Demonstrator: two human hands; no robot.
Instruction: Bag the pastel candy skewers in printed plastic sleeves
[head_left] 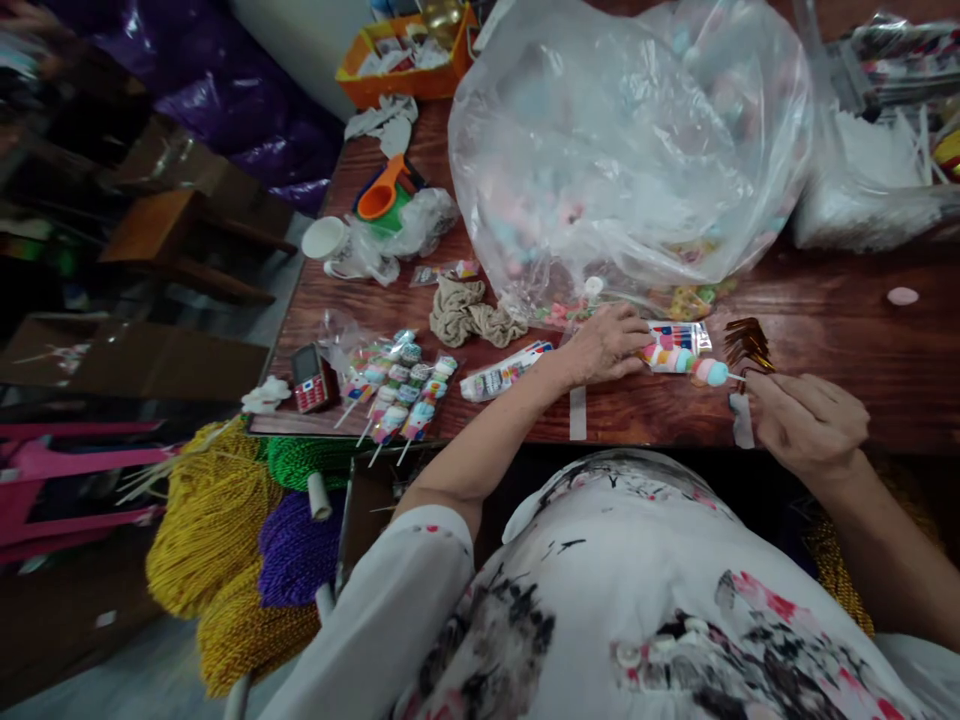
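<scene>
A marshmallow skewer [686, 364] in pink, white, blue and orange lies level just above the table's front part. My right hand [814, 415] pinches its white stick at the right end. At the other end, my left hand [611, 343] has its fingers curled over the skewer's tip; whether a wrapper is also in them I cannot tell. Directly behind the skewer lie printed clear wrappers [694, 335], with another stack of wrappers [502, 372] left of my left hand. Gold twist ties [748, 343] fan out near my right fingertips.
A large clear bag of marshmallows [630, 150] fills the table's back. Wrapped marshmallow skewers [412, 395], a phone [309, 378] and a beige cloth [469, 315] lie left. Tape strips [577, 413] stick to the front edge. Bagged white sticks [874, 165] stand back right.
</scene>
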